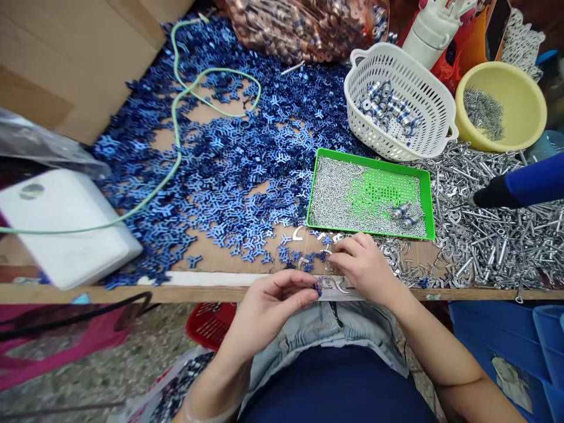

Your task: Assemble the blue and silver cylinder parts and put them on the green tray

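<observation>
My left hand (277, 299) hovers at the table's front edge, its fingers pinched on a small blue three-armed part (318, 287). My right hand (363, 264) rests on the table just right of it, fingers curled over small silver curved clips (339, 286); what it grips is hidden. A broad heap of blue three-armed parts (229, 164) covers the table's middle. Behind my right hand a green tray (370, 197) holds tiny silver pins and two assembled blue-and-silver pieces (403, 214).
A white basket (399, 103) with assembled pieces and a yellow bowl (502, 106) of springs stand at the back right. Silver bolts (497, 235) pile up at right, under a blue-handled tool (520, 187). A white box (61, 226), cardboard box (79, 53) and green cord (176, 135) lie left.
</observation>
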Demonstrator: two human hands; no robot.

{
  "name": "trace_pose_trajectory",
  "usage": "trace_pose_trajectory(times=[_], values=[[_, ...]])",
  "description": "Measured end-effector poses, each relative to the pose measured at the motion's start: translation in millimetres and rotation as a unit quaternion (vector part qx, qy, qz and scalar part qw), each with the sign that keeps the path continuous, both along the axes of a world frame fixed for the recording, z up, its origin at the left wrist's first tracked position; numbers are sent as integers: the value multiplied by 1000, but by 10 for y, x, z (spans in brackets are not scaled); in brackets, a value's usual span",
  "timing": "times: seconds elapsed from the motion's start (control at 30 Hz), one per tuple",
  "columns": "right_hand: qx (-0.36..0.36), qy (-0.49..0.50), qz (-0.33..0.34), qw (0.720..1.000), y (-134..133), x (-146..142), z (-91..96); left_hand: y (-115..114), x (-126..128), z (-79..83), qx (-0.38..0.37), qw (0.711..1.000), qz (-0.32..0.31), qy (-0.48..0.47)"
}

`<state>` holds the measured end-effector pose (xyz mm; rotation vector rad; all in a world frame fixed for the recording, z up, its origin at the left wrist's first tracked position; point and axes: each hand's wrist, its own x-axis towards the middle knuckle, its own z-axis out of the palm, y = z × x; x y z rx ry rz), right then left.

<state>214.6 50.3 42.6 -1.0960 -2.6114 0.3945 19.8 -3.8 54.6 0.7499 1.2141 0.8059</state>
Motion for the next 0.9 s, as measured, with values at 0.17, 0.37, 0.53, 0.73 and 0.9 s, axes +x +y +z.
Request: trace_pose_trajectory(times=[0.17,0.37,0.53,0.73,0.9], values=[[15,73,-19,997,-41,5,27,-13,32,26,-11,1000,25,14],[-22,151,-47,987,-117,32,150,66,110,20,37,999,30,-19],[-52,128,-85,987,-147,145,166,67,108,-40,56,997,54,-7],[-161,48,-121,978,-319,350,239,24,35,-37,13,996,86,-31],[-171,-46,-148,973,-450,317,182,42,60,-5,10,997,65,-41]])
